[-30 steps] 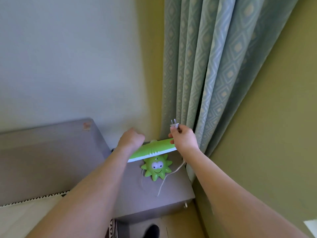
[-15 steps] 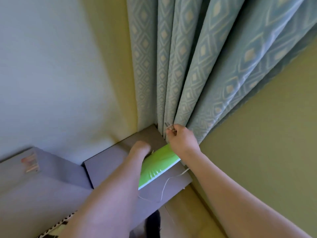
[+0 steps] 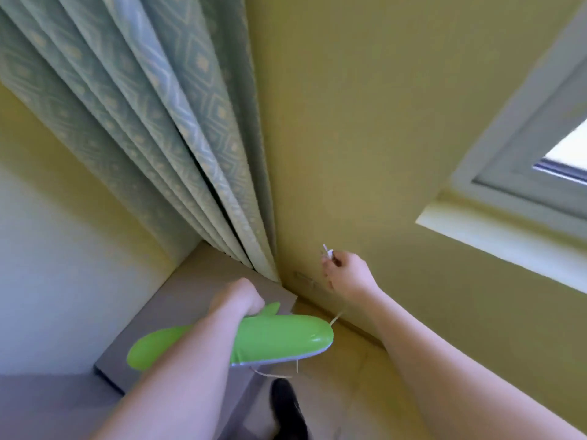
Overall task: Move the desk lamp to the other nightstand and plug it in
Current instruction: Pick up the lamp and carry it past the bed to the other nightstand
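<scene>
- You are carrying the green desk lamp (image 3: 273, 339) at lower centre, above the grey nightstand (image 3: 193, 287); it is looking light, smooth plastic (possibly slippery).
- Your left hand (image 3: 238, 298) is curling closed around its body.
- Your right hand (image 3: 347, 274) is reaching forward, fingertips pinching the plug (image 3: 327, 251), thin cord (image 3: 336, 317) trailing.

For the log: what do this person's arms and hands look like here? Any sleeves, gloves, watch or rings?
Both forearms are bare up to the frame's bottom edge, with no sleeve in view. The left hand and the right hand wear no gloves. No watch, bracelet or band shows at either wrist, and no ring is visible on the fingers, though the picture is somewhat blurred. No markings show on either arm.
</scene>
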The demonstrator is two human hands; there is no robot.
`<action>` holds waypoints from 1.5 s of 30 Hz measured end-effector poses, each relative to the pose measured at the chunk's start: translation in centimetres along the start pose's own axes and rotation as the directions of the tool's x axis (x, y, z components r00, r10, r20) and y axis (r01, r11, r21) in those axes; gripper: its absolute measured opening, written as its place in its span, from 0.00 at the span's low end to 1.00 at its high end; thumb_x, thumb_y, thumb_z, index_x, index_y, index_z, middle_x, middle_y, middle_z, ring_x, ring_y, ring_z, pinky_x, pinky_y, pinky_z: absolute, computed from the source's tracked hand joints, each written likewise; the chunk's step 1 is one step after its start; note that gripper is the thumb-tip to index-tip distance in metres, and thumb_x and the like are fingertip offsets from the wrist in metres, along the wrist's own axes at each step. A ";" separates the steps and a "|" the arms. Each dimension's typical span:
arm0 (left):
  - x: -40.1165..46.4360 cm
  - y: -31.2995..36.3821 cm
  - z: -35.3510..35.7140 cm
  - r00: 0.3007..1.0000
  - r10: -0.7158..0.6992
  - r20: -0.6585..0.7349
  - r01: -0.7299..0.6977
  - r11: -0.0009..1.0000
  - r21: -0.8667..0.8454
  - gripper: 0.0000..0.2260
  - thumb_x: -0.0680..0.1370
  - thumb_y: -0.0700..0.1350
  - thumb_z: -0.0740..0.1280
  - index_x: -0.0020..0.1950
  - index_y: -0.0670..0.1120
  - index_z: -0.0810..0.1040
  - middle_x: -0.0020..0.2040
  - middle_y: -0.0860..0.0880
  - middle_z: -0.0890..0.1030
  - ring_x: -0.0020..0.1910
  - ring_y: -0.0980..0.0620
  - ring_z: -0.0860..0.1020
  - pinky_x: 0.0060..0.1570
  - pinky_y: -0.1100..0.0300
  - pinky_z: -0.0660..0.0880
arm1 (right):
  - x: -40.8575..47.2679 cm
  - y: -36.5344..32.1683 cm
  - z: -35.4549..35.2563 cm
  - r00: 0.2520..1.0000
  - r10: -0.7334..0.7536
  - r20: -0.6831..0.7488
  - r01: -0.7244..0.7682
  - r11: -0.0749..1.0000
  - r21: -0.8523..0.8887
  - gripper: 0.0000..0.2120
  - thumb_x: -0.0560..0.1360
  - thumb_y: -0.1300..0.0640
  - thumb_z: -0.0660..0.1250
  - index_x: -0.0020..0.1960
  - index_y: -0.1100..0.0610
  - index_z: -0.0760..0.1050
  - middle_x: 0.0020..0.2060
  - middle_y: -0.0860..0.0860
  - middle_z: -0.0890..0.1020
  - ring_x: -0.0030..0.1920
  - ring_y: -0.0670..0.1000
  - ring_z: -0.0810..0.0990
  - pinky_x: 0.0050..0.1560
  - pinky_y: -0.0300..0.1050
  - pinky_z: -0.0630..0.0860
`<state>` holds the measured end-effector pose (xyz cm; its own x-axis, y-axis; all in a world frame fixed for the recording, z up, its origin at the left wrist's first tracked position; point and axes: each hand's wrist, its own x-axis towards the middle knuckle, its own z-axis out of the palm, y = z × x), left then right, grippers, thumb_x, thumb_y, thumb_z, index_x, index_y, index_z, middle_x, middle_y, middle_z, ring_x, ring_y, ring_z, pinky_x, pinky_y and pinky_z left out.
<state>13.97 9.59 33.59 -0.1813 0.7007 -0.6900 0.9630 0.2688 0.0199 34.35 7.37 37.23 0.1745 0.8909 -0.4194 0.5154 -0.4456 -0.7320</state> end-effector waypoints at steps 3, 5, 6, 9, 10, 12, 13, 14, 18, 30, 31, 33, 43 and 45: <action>-2.9 5.4 1.9 0.994 0.110 0.022 -0.112 0.985 0.135 0.15 0.74 0.49 0.63 0.54 0.42 0.80 0.55 0.43 0.82 0.45 0.44 0.77 0.45 0.57 0.74 | -2.2 6.4 -3.5 0.996 0.090 -0.028 -0.088 0.995 0.056 0.15 0.77 0.50 0.58 0.43 0.59 0.76 0.42 0.58 0.84 0.39 0.57 0.80 0.44 0.52 0.78; -5.3 10.5 4.6 0.981 0.188 0.055 -0.195 0.952 0.236 0.12 0.74 0.48 0.64 0.52 0.43 0.80 0.52 0.44 0.81 0.45 0.44 0.77 0.43 0.57 0.73 | -4.7 12.0 -6.7 0.985 0.167 -0.051 -0.162 0.982 0.095 0.13 0.77 0.49 0.58 0.41 0.55 0.76 0.41 0.56 0.84 0.38 0.54 0.79 0.42 0.48 0.77; -6.0 11.9 5.4 0.975 0.212 0.071 -0.224 0.937 0.270 0.13 0.74 0.47 0.64 0.53 0.42 0.80 0.53 0.43 0.81 0.46 0.44 0.77 0.44 0.57 0.73 | -5.5 13.7 -7.5 0.981 0.187 -0.043 -0.182 0.978 0.104 0.12 0.77 0.49 0.58 0.41 0.53 0.76 0.41 0.54 0.83 0.38 0.53 0.79 0.41 0.47 0.76; -9.5 18.9 9.7 0.941 0.290 0.174 -0.337 0.847 0.411 0.17 0.76 0.45 0.61 0.61 0.39 0.78 0.61 0.42 0.80 0.56 0.42 0.78 0.52 0.56 0.74 | -9.3 21.3 -11.5 0.950 0.308 -0.061 -0.295 0.942 0.163 0.10 0.77 0.49 0.59 0.40 0.51 0.74 0.36 0.49 0.79 0.37 0.51 0.76 0.34 0.42 0.69; -10.8 21.3 11.5 0.926 0.318 0.206 -0.378 0.811 0.446 0.18 0.77 0.45 0.60 0.63 0.39 0.77 0.63 0.42 0.79 0.59 0.42 0.77 0.55 0.56 0.74 | -10.8 24.2 -12.9 0.934 0.350 -0.065 -0.333 0.924 0.189 0.10 0.77 0.50 0.59 0.41 0.51 0.75 0.34 0.47 0.77 0.37 0.51 0.75 0.32 0.41 0.68; -13.2 25.3 14.5 0.897 0.361 0.257 -0.443 0.750 0.492 0.19 0.78 0.47 0.59 0.65 0.42 0.75 0.64 0.43 0.78 0.60 0.43 0.77 0.54 0.57 0.73 | -13.8 29.2 -15.1 0.907 0.411 -0.090 -0.384 0.896 0.224 0.10 0.78 0.50 0.59 0.48 0.54 0.77 0.33 0.46 0.75 0.36 0.49 0.74 0.32 0.41 0.66; -14.4 27.4 16.3 0.884 0.381 0.272 -0.468 0.727 0.502 0.19 0.77 0.48 0.59 0.65 0.42 0.75 0.63 0.44 0.78 0.59 0.43 0.77 0.51 0.58 0.73 | -15.5 31.7 -16.2 0.890 0.444 -0.109 -0.407 0.878 0.250 0.11 0.78 0.51 0.60 0.50 0.55 0.78 0.34 0.46 0.75 0.35 0.48 0.73 0.32 0.41 0.66; -15.6 29.3 17.9 0.873 0.398 0.283 -0.488 0.713 0.504 0.19 0.77 0.49 0.59 0.64 0.42 0.76 0.62 0.44 0.78 0.58 0.43 0.77 0.49 0.58 0.72 | -17.0 33.9 -17.3 0.871 0.475 -0.126 -0.429 0.859 0.280 0.12 0.78 0.51 0.60 0.51 0.56 0.78 0.35 0.47 0.76 0.35 0.48 0.73 0.32 0.41 0.66; -22.6 38.6 26.6 0.800 0.458 0.388 -0.597 0.545 0.589 0.19 0.77 0.52 0.58 0.61 0.42 0.77 0.60 0.44 0.79 0.58 0.43 0.78 0.49 0.58 0.72 | -24.9 43.5 -21.7 0.745 0.638 -0.195 -0.498 0.726 0.474 0.10 0.77 0.52 0.61 0.49 0.57 0.78 0.39 0.51 0.78 0.40 0.53 0.75 0.41 0.44 0.70; -44.7 56.2 48.9 0.386 0.614 0.688 -0.795 -0.157 0.586 0.20 0.78 0.52 0.56 0.62 0.41 0.75 0.57 0.43 0.80 0.45 0.46 0.75 0.44 0.59 0.72 | -46.7 57.6 -28.6 0.235 0.932 -0.275 -0.145 0.314 0.939 0.13 0.79 0.57 0.58 0.53 0.65 0.76 0.42 0.56 0.77 0.41 0.53 0.74 0.41 0.44 0.68; -46.5 57.4 50.6 0.357 0.603 0.713 -0.796 -0.204 0.571 0.19 0.77 0.51 0.57 0.61 0.41 0.76 0.55 0.44 0.81 0.43 0.47 0.76 0.43 0.59 0.72 | -48.0 58.5 -29.3 0.195 0.943 -0.269 -0.106 0.292 0.950 0.13 0.79 0.57 0.58 0.53 0.65 0.76 0.42 0.55 0.77 0.41 0.53 0.74 0.41 0.44 0.68; -49.8 59.7 53.6 0.301 0.582 0.755 -0.793 -0.287 0.537 0.16 0.74 0.48 0.61 0.58 0.42 0.77 0.47 0.46 0.80 0.40 0.48 0.77 0.39 0.60 0.72 | -50.3 60.6 -30.8 0.122 0.957 -0.263 -0.054 0.271 0.961 0.14 0.79 0.56 0.59 0.52 0.66 0.76 0.42 0.56 0.77 0.41 0.53 0.74 0.38 0.43 0.67; -64.4 74.7 68.1 0.112 0.408 0.906 -0.762 -0.549 0.342 0.16 0.71 0.42 0.63 0.57 0.44 0.78 0.52 0.44 0.82 0.50 0.45 0.81 0.43 0.59 0.76 | -59.9 73.5 -43.2 -0.142 0.980 -0.141 0.048 0.150 0.988 0.10 0.78 0.53 0.61 0.47 0.58 0.78 0.47 0.61 0.84 0.41 0.56 0.79 0.46 0.50 0.75; -68.0 77.6 71.0 0.071 0.371 0.926 -0.757 -0.584 0.292 0.15 0.70 0.42 0.63 0.56 0.44 0.79 0.51 0.45 0.82 0.48 0.45 0.80 0.41 0.60 0.75 | -62.3 75.9 -46.0 -0.191 0.975 -0.114 0.111 0.137 0.984 0.10 0.78 0.54 0.61 0.48 0.60 0.78 0.47 0.62 0.84 0.40 0.54 0.78 0.42 0.48 0.73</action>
<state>115.19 -64.14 30.68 0.5293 -0.4624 -0.7113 -0.3672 -0.8807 0.2992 101.21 -77.91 32.49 0.5646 -0.5944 -0.5726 -0.7360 -0.0487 -0.6752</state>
